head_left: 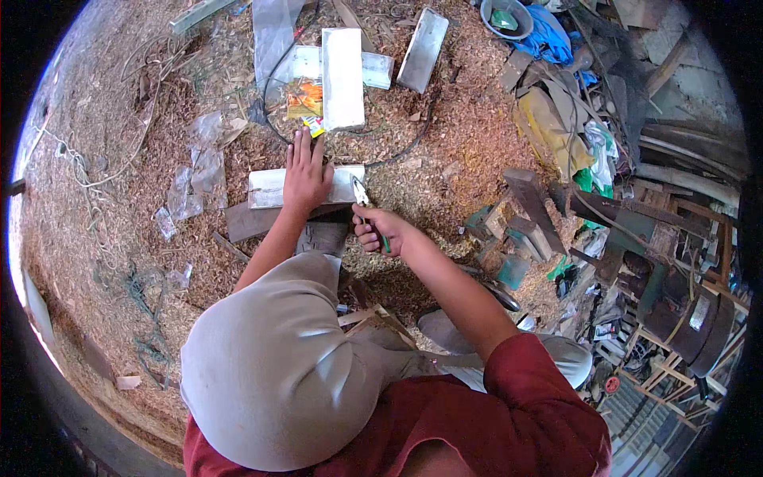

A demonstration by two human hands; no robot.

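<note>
A short white-painted board (266,189) lies crosswise in front of me, with a darker piece of wood (242,223) under its near edge. My left hand (308,181) rests flat across the middle of the board, fingers stretched out past its far edge. Closed around green-handled pliers (360,191), my right hand (378,231) is at the board's right end. The metal jaws reach onto the white surface there; whether they grip anything small, I cannot tell.
Beyond the board lie more white boards (343,79), a colourful packet (305,99) and a dark cable (413,143). Wood shavings cover the ground. Scrap wood (534,211), a yellowish sheet (548,131) and a bucket (507,17) stand to the right; clear plastic (208,179) lies left.
</note>
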